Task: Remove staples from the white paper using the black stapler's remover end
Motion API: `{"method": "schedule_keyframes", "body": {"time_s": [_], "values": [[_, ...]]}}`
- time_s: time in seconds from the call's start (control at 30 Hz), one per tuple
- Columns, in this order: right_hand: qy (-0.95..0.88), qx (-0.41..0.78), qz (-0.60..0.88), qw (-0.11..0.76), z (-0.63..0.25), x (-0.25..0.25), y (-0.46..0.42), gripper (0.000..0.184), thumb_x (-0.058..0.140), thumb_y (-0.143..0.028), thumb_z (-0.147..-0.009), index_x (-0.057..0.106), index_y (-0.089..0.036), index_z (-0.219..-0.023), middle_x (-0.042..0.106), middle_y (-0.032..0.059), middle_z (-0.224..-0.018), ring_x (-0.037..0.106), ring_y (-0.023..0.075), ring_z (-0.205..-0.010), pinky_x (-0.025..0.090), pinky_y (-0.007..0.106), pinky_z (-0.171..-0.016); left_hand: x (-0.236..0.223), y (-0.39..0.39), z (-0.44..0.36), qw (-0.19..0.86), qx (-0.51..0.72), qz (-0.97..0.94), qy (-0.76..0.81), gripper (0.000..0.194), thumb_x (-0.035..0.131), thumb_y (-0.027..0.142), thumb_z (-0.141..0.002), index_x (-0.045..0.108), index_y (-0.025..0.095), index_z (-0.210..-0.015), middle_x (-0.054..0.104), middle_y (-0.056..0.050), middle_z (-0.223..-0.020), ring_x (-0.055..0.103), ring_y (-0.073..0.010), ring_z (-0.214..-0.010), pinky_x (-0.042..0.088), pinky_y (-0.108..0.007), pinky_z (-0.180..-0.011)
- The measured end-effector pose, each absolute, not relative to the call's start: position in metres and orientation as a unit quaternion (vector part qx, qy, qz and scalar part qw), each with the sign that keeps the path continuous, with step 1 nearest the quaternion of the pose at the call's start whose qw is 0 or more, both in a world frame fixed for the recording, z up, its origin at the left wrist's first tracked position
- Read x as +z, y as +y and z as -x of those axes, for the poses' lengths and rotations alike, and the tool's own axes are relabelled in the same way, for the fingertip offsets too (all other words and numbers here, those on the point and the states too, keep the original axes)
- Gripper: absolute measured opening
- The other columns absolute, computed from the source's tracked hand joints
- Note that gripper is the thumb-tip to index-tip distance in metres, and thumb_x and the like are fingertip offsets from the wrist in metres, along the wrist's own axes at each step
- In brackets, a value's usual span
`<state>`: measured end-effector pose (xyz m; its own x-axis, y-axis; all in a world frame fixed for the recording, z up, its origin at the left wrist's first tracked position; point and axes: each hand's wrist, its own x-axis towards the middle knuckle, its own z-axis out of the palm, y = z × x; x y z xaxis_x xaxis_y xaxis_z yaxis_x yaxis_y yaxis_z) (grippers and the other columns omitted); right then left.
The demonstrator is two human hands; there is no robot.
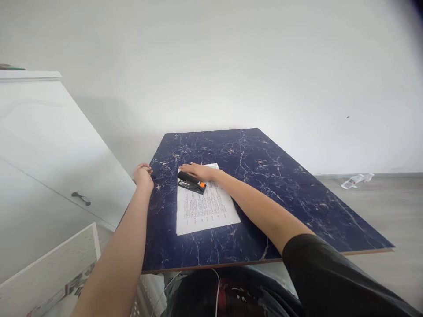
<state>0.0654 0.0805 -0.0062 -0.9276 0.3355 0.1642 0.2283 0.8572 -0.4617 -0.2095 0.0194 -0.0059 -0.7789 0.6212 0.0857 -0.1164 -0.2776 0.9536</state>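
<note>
Stapler lies on the printed sheets atop the desk, just beside the right hand, its grip flat and released. Whether the curled left hand grasps anything, I cannot tell. Sideways pressure could skew the sheets.

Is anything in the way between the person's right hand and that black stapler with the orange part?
Nothing visible. The bare right hand lies over the far end of the white printed paper, just beyond the black, orange-marked stapler. Whether they touch is unclear.
</note>
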Motion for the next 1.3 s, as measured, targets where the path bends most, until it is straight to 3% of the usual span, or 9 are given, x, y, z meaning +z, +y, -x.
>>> {"method": "schedule_keyframes", "body": {"time_s": [0.2,0.4,0.53,0.67,0.77,0.87,1.0,1.13,1.3], "values": [[-0.934,0.245,0.213,0.147,-0.161,-0.006,0.097,0.051,0.049,-0.041,-0.103,0.054,-0.032,-0.152,0.042,-0.0002,-0.165,0.032,0.0229,-0.156,0.011,0.044,-0.131,-0.009,0.023,0.208,0.222,0.752,-0.246,0.569,0.018,0.049,0.016,-0.049,0.052,0.018,-0.067,0.050,0.002,-0.068,0.048,-0.0102,-0.061,0.037,-0.020,-0.056],[-0.906,0.266,0.284,0.169,-0.187,-0.006,0.094,0.048,0.049,-0.034,-0.101,0.056,-0.036,-0.149,0.047,-0.0045,-0.161,0.038,0.0180,-0.153,0.016,0.041,-0.130,-0.009,0.020,0.202,0.184,0.721,-0.284,0.605,0.016,0.049,0.017,-0.053,0.055,0.018,-0.067,0.052,0.001,-0.067,0.050,-0.0124,-0.062,0.037,-0.022,-0.056],[-0.895,0.251,0.311,0.198,-0.184,0.004,0.092,0.036,0.057,-0.026,-0.097,0.070,-0.029,-0.130,0.060,0.0021,-0.151,0.048,0.0251,-0.146,0.027,0.049,-0.126,-0.008,0.017,0.180,0.153,0.692,-0.343,0.617,0.019,0.050,0.015,-0.057,0.063,0.019,-0.069,0.059,-0.001,-0.071,0.055,-0.0158,-0.071,0.040,-0.025,-0.060],[-0.794,0.340,0.427,0.267,-0.212,0.022,0.069,0.021,0.059,-0.029,-0.096,0.078,-0.019,-0.102,0.077,0.0111,-0.117,0.072,0.0252,-0.097,0.057,0.042,-0.093,-0.003,0.011,0.131,0.176,0.631,-0.504,0.563,0.021,0.052,0.019,-0.070,0.070,0.020,-0.081,0.069,-0.004,-0.086,0.065,-0.0202,-0.085,0.050,-0.029,-0.072],[-0.684,0.501,0.461,0.263,-0.242,0.032,0.032,0.027,0.063,-0.041,-0.096,0.077,-0.019,-0.102,0.076,0.0133,-0.120,0.064,0.0161,-0.064,0.058,0.033,-0.062,0.000,0.001,0.087,0.272,0.596,-0.566,0.501,0.021,0.056,0.026,-0.081,0.073,0.020,-0.092,0.073,-0.007,-0.103,0.068,-0.0234,-0.098,0.054,-0.033,-0.081],[-0.643,0.575,0.440,0.250,-0.258,0.036,-0.003,0.042,0.068,-0.051,-0.093,0.074,-0.022,-0.123,0.071,0.0145,-0.131,0.059,0.0126,-0.057,0.058,0.033,-0.058,-0.003,-0.011,0.056,0.342,0.555,-0.592,0.473,0.026,0.054,0.035,-0.092,0.072,0.021,-0.103,0.072,-0.009,-0.119,0.068,-0.0254,-0.111,0.055,-0.037,-0.092],[-0.749,0.438,0.431,0.249,-0.247,0.030,-0.022,0.073,0.085,-0.046,-0.078,0.061,-0.025,-0.144,0.070,0.0139,-0.132,0.061,0.0132,-0.061,0.057,0.035,-0.064,-0.007,-0.021,0.048,0.269,0.420,-0.706,0.502,0.037,0.049,0.043,-0.100,0.064,0.023,-0.128,0.067,-0.012,-0.136,0.063,-0.0293,-0.127,0.047,-0.047,-0.111],[-0.846,0.226,0.403,0.266,-0.234,0.018,-0.013,0.053,0.081,-0.027,-0.080,0.069,-0.021,-0.132,0.077,0.0079,-0.102,0.064,0.0176,-0.072,0.052,0.034,-0.074,-0.002,-0.023,0.064,0.142,0.220,-0.840,0.475,0.063,0.061,0.053,-0.095,0.053,0.021,-0.148,0.054,-0.016,-0.154,0.047,-0.0356,-0.144,0.034,-0.054,-0.122],[-0.852,0.223,0.388,0.273,-0.243,0.009,0.001,0.052,0.075,-0.020,-0.083,0.066,-0.020,-0.135,0.077,0.0066,-0.100,0.064,0.0168,-0.072,0.051,0.033,-0.076,0.009,-0.024,0.071,0.126,0.149,-0.871,0.451,0.065,0.058,0.061,-0.096,0.055,0.021,-0.148,0.049,-0.014,-0.159,0.043,-0.0338,-0.148,0.033,-0.052,-0.124]]}}
